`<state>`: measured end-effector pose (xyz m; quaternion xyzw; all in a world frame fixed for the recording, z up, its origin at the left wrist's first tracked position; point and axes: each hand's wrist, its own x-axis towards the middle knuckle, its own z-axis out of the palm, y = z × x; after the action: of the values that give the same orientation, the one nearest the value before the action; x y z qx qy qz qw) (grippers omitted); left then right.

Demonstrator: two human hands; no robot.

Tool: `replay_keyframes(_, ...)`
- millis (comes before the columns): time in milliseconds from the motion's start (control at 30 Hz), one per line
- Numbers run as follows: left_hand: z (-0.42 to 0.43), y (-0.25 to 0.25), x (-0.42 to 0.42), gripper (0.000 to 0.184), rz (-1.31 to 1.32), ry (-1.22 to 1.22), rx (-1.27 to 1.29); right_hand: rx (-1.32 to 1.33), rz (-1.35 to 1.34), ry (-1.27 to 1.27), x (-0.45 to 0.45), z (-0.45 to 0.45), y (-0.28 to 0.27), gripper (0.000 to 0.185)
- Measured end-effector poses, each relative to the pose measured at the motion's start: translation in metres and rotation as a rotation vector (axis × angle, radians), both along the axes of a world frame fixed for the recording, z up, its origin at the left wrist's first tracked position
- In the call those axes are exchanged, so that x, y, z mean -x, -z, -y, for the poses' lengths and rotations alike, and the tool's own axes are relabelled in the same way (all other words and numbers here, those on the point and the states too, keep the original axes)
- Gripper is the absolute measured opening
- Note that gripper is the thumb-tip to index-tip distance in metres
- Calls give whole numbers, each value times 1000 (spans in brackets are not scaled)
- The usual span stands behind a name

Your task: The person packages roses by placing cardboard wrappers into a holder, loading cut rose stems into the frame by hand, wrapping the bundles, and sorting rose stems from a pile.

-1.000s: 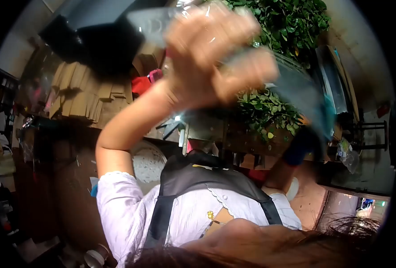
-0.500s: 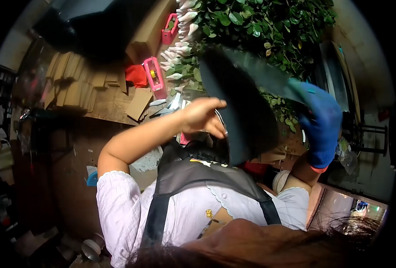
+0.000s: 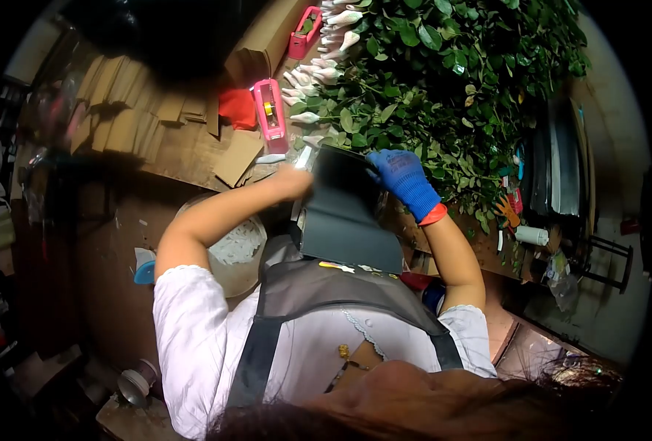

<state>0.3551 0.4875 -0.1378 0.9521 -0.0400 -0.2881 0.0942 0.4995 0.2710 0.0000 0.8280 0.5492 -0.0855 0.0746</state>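
A black sheet (image 3: 351, 228), bent across its middle, lies in front of my apron at the table's near edge. My right hand (image 3: 405, 176), in a blue knitted glove with a red cuff, is closed on the sheet's far right corner. At its left edge is my bare left hand (image 3: 294, 181), slightly blurred and curled into a fist. Whatever its fingers hold is hidden. Just beyond the sheet lies a big pile of leafy rose stems (image 3: 429, 88), with their white-wrapped heads (image 3: 326, 73) lined up on the left.
A pink tape dispenser (image 3: 270, 110) stands left of the stems, beside a red cloth (image 3: 238, 109). Stacked cardboard pieces (image 3: 124, 121) are at the far left. A pale tub of white scraps (image 3: 241, 246) is below my left forearm. Dark sheets (image 3: 557, 173) stand at the right.
The black sheet has swung down from a raised, blurred position to lie flatter before me. My gloved right hand moved left onto its corner, and my left hand shifted slightly left and curled.
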Motion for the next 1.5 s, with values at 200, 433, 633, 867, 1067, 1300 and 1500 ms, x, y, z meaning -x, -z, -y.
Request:
replay_keyframes(200, 43, 69, -14, 84, 505, 415, 270, -296, 61, 49, 8, 12, 13, 25)
replay_keyframes(433, 37, 74, -6, 95, 602, 311, 183, -489, -119, 112, 27, 10, 3, 44)
replay_keyframes(633, 32, 77, -12, 96, 604, 293, 180, -291, -165, 184, -9, -10, 74, 33)
replay_keyframes(867, 36, 66, -5, 99, 544, 330, 163, -135, -656, 5, 77, 2, 9, 79)
replay_keyframes(1067, 32, 72, -4, 90, 589, 282, 295, 113, -341, -38, 113, -20, 47, 46)
replay_keyframes(1300, 43, 124, -11, 58, 913, 278, 238, -542, -294, -397, 111, -169, 74, 42)
replay_keyframes(1500, 41, 131, -12, 55, 833, 216, 447, -503, -13, -532, 112, -242, 151, 26)
